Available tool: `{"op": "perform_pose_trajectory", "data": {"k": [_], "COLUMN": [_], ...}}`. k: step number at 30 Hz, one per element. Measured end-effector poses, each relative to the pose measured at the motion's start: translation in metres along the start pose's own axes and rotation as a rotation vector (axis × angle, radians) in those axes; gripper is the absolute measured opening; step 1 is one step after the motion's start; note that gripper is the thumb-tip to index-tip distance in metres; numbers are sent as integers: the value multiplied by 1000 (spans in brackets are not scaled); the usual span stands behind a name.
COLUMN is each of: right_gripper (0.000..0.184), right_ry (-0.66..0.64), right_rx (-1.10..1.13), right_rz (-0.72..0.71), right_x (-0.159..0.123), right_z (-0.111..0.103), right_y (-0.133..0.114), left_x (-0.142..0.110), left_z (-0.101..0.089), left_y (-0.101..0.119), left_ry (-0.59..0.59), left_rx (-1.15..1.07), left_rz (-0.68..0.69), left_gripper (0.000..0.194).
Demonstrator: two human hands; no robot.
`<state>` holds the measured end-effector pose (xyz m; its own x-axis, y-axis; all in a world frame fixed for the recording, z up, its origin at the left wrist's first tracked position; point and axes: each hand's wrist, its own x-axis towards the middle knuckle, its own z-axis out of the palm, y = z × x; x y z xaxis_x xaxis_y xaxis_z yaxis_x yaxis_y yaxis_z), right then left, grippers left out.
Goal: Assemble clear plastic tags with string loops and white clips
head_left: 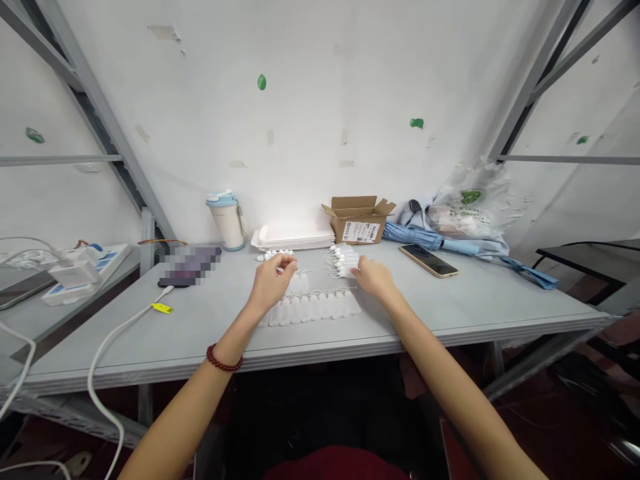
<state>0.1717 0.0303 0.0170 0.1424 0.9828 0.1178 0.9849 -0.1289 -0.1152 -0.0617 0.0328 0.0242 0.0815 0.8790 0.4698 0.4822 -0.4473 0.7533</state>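
Observation:
My left hand [273, 280] is closed in a pinch above the table, thumb and forefinger together; anything between them is too small to make out. A cluster of small white pieces [275, 254] lies just behind it. My right hand [376, 279] has its fingers closed at the edge of a pile of white tags [344, 259] with thin strings. Nearer the table's front, a row of translucent white tags [315, 308] lies side by side, their strings toward the back. A couple more pale tags [299, 283] lie between my hands, behind that row.
At the back stand a cup with a blue lid [227, 220], a stack of white trays [295, 235] and an open cardboard box [358, 223]. Rightward are a phone [429, 261], a blue umbrella [433, 239] and a plastic bag [467, 207]. A white cable [113, 340] crosses the left side.

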Motion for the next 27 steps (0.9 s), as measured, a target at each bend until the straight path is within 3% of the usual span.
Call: {"op": "perform_pose_trajectory", "data": {"k": [7, 15, 20, 27], "right_gripper": [26, 28, 29, 25], "right_ry": [-2, -5, 6, 37], "right_rx": [86, -7, -55, -26], "right_rz": [-132, -111, -116, -120], "right_x": [0, 1, 0, -1], "right_z": [0, 5, 5, 6], "right_y": [-4, 0, -1, -4], "left_x": [3, 60, 75, 65], "left_z": [-5, -61, -49, -28], "left_y": [-5, -54, -82, -90], "left_ry": [24, 51, 68, -139], "left_rx": [29, 335, 491, 456], "left_rz": [-1, -149, -128, 103], "left_gripper": [24, 26, 32, 37]}}
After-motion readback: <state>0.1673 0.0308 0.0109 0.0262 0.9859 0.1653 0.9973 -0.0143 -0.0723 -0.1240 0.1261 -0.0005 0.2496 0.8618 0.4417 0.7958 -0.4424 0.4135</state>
